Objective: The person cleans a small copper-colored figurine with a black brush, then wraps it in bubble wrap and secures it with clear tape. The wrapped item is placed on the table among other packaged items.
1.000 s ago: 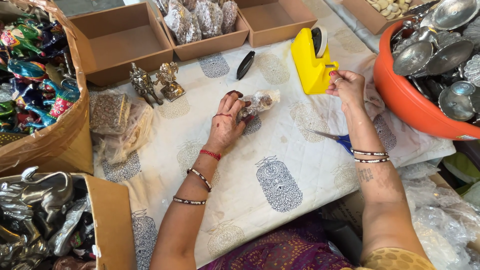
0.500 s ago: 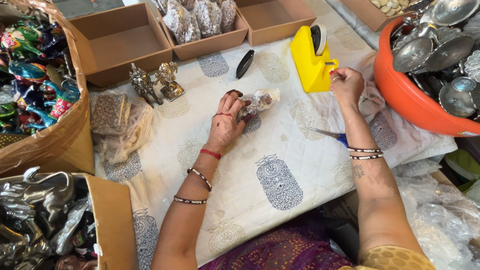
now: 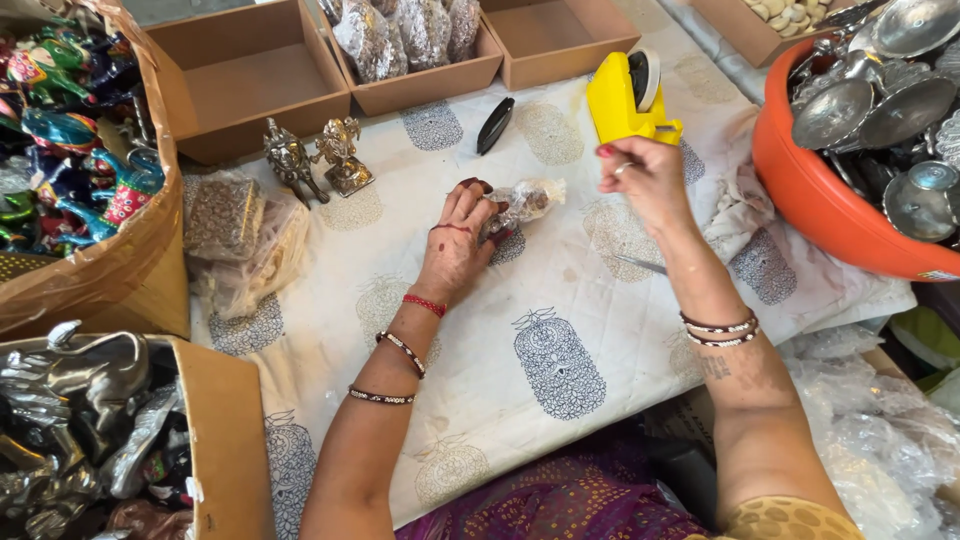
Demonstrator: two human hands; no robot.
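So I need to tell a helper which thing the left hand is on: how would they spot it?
Start at the printed white cloth and find the yellow tape dispenser near its far edge. Just left of and nearer than it, the left hand presses down a small plastic-wrapped bundle. Unlike the bare metal figurines further left, it is wrapped.

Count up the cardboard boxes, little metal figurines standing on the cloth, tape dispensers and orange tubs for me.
Open cardboard boxes along the top edge: 4
Metal figurines standing on the cloth: 2
Yellow tape dispenser, right hand at it: 1
Orange tub of metal dishes: 1
Total: 8
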